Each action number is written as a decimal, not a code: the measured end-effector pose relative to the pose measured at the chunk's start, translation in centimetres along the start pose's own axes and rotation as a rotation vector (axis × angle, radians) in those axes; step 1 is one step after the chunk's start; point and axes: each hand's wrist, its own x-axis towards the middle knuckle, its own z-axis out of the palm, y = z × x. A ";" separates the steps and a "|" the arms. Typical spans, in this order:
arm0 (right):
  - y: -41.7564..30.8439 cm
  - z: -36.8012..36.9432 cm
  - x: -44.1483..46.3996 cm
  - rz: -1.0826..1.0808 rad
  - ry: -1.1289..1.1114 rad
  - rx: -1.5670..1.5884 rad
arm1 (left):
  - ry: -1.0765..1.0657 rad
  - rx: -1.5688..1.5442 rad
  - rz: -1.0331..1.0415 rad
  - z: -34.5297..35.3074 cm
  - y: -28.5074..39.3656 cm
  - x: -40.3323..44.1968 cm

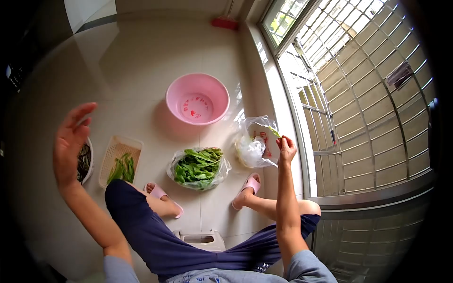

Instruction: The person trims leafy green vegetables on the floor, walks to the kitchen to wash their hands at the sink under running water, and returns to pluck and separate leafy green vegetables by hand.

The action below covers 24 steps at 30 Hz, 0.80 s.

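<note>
My right hand [286, 150] pinches a small piece of leafy greens [274, 131] above a clear plastic bag [257, 150] on the floor by the window wall. My left hand [71, 144] is raised at the far left with its fingers apart, holding nothing. Below it lies a beige plastic basket [104, 165] with some long green leaves [122, 168] inside. Between my feet, a clear bag [224, 175] stands full of leafy greens [197, 166].
A pink basin [174, 87] stands farther out on the tiled floor [141, 61]. Partly behind my left hand is a round white container [90, 162] with dark contents. A light plastic stool [216, 241] sits between my legs. Barred windows [351, 96] run along the right.
</note>
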 end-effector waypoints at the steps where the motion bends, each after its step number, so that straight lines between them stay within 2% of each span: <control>1: 2.9 -2.3 1.9 0.200 -0.103 -0.040 | 0.000 0.007 -0.011 -0.8 -0.6 -0.1; 2: 4.8 -4.1 3.5 0.441 -0.144 -0.470 | -0.003 -0.015 -0.092 -1.8 -1.6 -0.2; 4: 5.6 -5.1 3.9 0.012 -0.140 -1.162 | 0.023 -0.047 -0.293 -5.0 -7.3 -0.7; 5: 7.9 -6.6 5.3 -0.050 -0.142 -0.900 | 0.059 -0.040 -0.373 -6.5 -12.0 -2.0; 6: 7.5 -6.4 5.3 0.033 -0.227 -0.708 | 0.114 0.036 -0.437 -7.1 -16.1 -4.0; 7: 4.7 -4.1 3.7 0.098 -0.293 -0.659 | 0.107 0.110 -0.536 -8.1 -20.8 -6.6; 8: 4.3 -3.0 3.2 0.096 -0.364 -0.581 | 0.156 0.109 -0.760 -8.1 -22.9 -8.7; 9: 3.7 -1.6 2.3 0.109 -0.442 -0.494 | 0.237 0.054 -0.775 -8.0 -26.0 -11.5; 12: 3.0 2.9 -1.4 0.185 -0.464 -0.593 | 0.476 0.215 -0.934 -7.2 -34.3 -17.7; 14: 2.5 5.3 -4.6 0.066 -0.615 -0.547 | 0.450 0.578 -0.857 -6.3 -37.3 -20.0; 18: 3.1 8.2 -9.5 0.175 -0.829 -0.699 | 0.382 0.695 -1.000 -4.0 -39.1 -18.5; 20: 2.5 10.0 -12.0 0.093 -0.919 -0.744 | 0.265 0.917 -0.814 -3.2 -41.2 -17.2; 24: 1.6 11.3 -13.7 0.082 -0.936 -0.869 | 0.161 1.015 -0.770 -2.3 -42.9 -14.6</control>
